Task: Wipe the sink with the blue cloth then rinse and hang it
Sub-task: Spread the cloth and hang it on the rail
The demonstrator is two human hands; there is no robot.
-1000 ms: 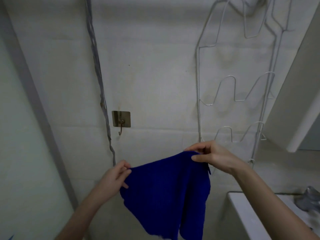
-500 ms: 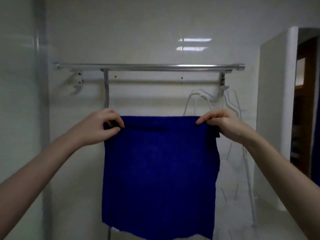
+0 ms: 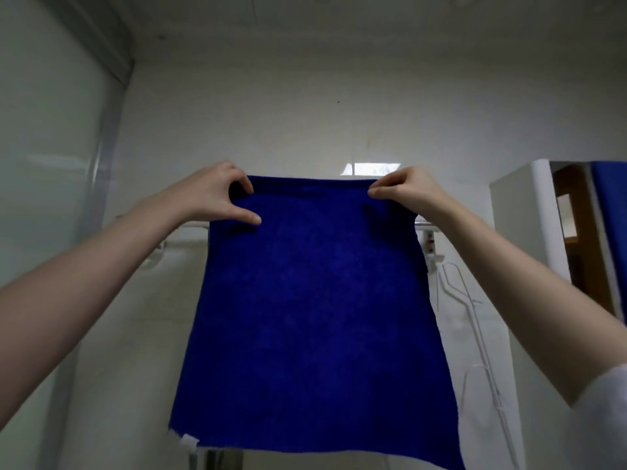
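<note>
Sleeve: a white sleeve [image 3: 604, 422] shows low on the right arm; both forearms reach up and forward.
Left hand: our left hand [image 3: 210, 195] pinches the cloth's top left corner, with the thumb on the near face and the fingers curled over the edge.
Right hand: our right hand [image 3: 403, 195] pinches the top right corner between fingertips and thumb.
Cloth: the cloth [image 3: 312, 300] hangs flat below both grips. Its top edge is stretched straight between the hands, and a white tag [image 3: 188, 442] sits at the lower left corner.
Rail: the rail [image 3: 190, 226] runs behind the cloth, and only its ends show on either side. The cloth's top edge sits above it in view. We cannot tell whether the fabric touches it.
Hangers: white wire hangers [image 3: 470, 300] hang on the wall just right of the cloth.
Wall: the pale wall [image 3: 305, 113] lies beyond, with a glass panel [image 3: 51, 164] at left.
Done: the sink is out of view, so we cannot confirm the wipe or the rinse. We judge both to be finished, since the cloth is raised to the rail.
Left: the top edge has to go over the rail, then both corners can be let go.
</note>
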